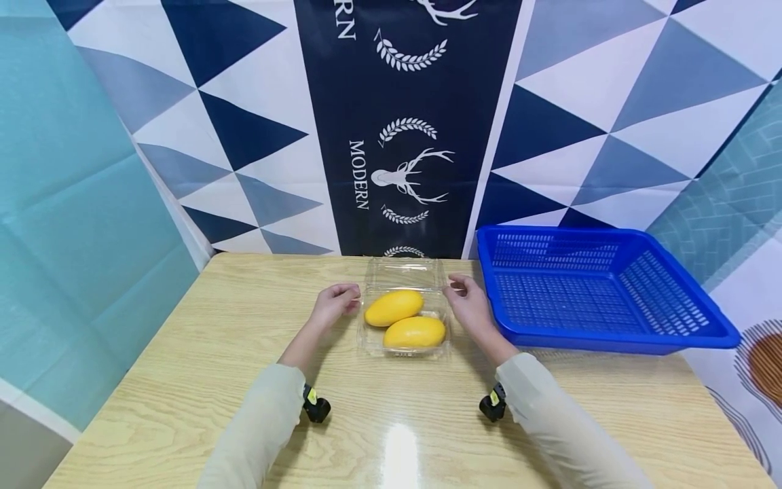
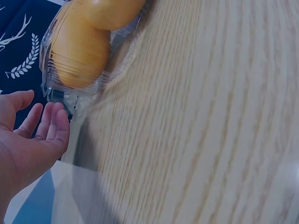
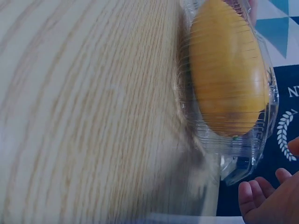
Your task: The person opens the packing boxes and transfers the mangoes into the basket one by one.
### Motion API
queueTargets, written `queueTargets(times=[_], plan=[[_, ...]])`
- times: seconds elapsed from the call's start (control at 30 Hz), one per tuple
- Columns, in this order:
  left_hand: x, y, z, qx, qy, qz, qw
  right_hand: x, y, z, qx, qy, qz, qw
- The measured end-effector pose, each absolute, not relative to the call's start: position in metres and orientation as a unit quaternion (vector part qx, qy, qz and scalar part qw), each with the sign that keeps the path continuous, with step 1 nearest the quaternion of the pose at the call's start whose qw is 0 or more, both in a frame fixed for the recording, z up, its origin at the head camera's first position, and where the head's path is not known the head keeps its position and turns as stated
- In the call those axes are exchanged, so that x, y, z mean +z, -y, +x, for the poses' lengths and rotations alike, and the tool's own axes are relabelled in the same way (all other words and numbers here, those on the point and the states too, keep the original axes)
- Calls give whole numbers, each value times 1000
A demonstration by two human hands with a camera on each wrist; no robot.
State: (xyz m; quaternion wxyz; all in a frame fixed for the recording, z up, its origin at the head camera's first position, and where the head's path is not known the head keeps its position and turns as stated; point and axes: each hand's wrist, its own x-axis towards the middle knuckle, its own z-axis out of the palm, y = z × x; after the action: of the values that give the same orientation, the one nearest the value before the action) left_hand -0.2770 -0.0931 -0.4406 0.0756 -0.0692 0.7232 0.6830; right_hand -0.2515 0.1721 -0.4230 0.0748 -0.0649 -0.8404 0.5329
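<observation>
Two yellow mangoes, one farther back (image 1: 394, 308) and one nearer (image 1: 415, 333), lie side by side in a clear plastic clamshell box (image 1: 371, 343). Its lid (image 1: 406, 273) stands open at the back of the box. Beside the box's left wall is my left hand (image 1: 334, 302), its fingers loosely bent and holding nothing; the left wrist view shows those fingers (image 2: 49, 123) just off the box's end. My right hand (image 1: 469, 304) is at the box's back right corner, fingertips close to the lid's hinge side. In the right wrist view its fingers (image 3: 257, 191) are relaxed, with nothing between them.
A blue plastic basket (image 1: 592, 338) with slotted walls stands to the right, close to my right forearm. The wooden table (image 1: 201, 380) ends at a patterned wall covering (image 1: 403, 136) right behind the box.
</observation>
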Motion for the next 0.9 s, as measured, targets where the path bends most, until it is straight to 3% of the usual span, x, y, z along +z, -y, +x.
queueTargets(times=[0.9], plan=[[-442, 88, -276, 687, -719, -54, 89, -410, -169, -244, 503, 862, -37, 55]])
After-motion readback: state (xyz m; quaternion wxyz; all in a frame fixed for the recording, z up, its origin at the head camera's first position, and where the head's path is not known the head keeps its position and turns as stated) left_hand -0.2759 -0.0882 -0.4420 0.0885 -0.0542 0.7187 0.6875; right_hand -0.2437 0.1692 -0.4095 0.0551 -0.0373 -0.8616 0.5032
